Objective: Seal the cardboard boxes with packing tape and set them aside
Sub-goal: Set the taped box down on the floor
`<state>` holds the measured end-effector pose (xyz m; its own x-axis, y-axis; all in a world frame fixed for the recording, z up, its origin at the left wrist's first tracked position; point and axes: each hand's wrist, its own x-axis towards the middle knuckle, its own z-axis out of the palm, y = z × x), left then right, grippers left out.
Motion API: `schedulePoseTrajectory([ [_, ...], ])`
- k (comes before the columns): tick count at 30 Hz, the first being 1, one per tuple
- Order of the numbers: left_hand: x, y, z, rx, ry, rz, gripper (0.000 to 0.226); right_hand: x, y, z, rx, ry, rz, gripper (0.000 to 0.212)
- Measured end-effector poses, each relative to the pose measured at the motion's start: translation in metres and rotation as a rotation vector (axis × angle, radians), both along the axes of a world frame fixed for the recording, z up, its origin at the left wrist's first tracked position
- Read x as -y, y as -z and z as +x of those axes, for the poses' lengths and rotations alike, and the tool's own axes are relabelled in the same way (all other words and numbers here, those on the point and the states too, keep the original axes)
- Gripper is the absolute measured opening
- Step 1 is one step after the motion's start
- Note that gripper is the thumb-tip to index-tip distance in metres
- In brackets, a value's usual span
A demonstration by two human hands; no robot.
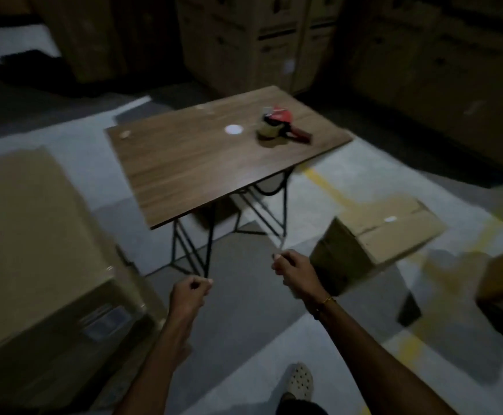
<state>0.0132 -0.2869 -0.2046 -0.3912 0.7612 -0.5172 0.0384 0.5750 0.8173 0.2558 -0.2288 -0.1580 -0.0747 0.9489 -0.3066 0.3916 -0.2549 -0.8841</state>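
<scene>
Both the left hand (189,290) and right hand (293,269) hang with fingers curled, seemingly empty, though blur makes that uncertain. The tape dispenser (277,127) sits on the far right of the tabletop (184,166); a cardboard box (376,235) lies on the floor, right. Likely between boxes: next, lift that box up.

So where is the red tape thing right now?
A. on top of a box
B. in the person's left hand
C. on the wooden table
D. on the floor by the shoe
C: the red tape dispenser sits alone on the wooden table, near its far right end, and neither hand touches it.
</scene>
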Motion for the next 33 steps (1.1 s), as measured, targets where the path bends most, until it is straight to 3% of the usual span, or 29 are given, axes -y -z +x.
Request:
schedulePoseTrajectory([
  [7,-0.097,-0.038,0.135,0.057,0.302,0.116,0.024,-0.025,-0.012,0.134,0.000,0.330,0.006,0.018],
  [15,-0.214,-0.035,0.258,-0.022,0.459,0.101,0.021,-0.094,0.036,0.263,-0.037,0.450,-0.119,0.015],
  [22,-0.322,0.009,0.340,-0.211,0.555,-0.068,0.022,-0.182,0.097,0.367,-0.094,0.505,-0.274,0.016],
  [30,-0.420,0.090,0.435,-0.295,0.727,-0.160,0.025,-0.261,0.187,0.459,-0.038,0.582,-0.345,0.010],
  [33,-0.460,0.135,0.470,-0.327,0.791,-0.146,0.017,-0.281,0.242,0.479,0.004,0.642,-0.359,0.036],
])
